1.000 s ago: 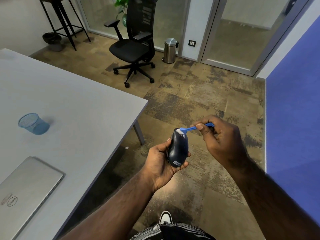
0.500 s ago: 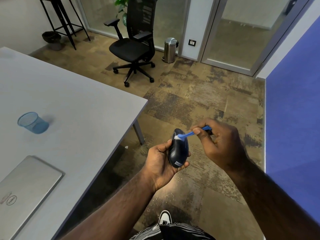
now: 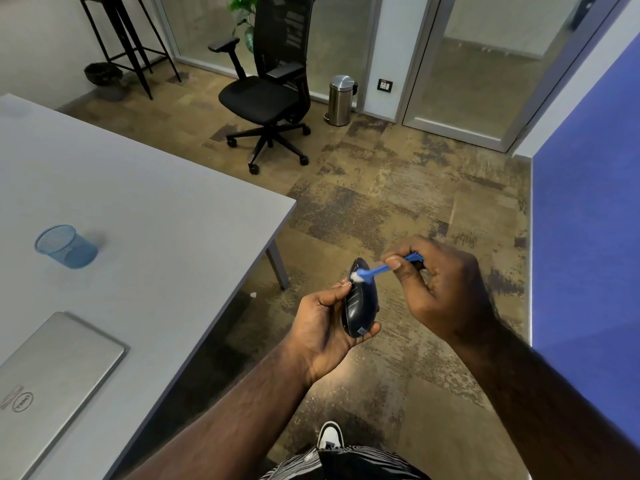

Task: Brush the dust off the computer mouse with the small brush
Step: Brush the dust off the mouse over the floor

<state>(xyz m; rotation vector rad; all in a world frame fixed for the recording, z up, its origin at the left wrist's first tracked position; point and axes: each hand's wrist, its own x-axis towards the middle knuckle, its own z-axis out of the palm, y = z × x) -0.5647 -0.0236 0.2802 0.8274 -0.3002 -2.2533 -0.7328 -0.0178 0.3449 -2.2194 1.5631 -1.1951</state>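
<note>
A dark blue computer mouse (image 3: 360, 303) stands almost on end in my left hand (image 3: 320, 323), held above the floor to the right of the table. My fingers wrap its left side and my thumb props its lower end. My right hand (image 3: 440, 289) pinches the handle of a small blue brush (image 3: 377, 270). The brush's white bristles (image 3: 356, 277) press on the upper left edge of the mouse, close to my left fingertips. The rear of the brush handle pokes out past my right fingers.
A grey table (image 3: 156, 220) fills the left, with a blue mesh cup (image 3: 65, 247) and a shut silver laptop (image 3: 52, 375) on it. A black office chair (image 3: 270, 88), a steel bin (image 3: 341, 100) and a stool stand further back. A blue wall (image 3: 588, 237) runs along the right.
The bristles have slid from the top tip of the mouse down and left along its upper edge. My right hand moved slightly down with them; my left hand kept the mouse steady.
</note>
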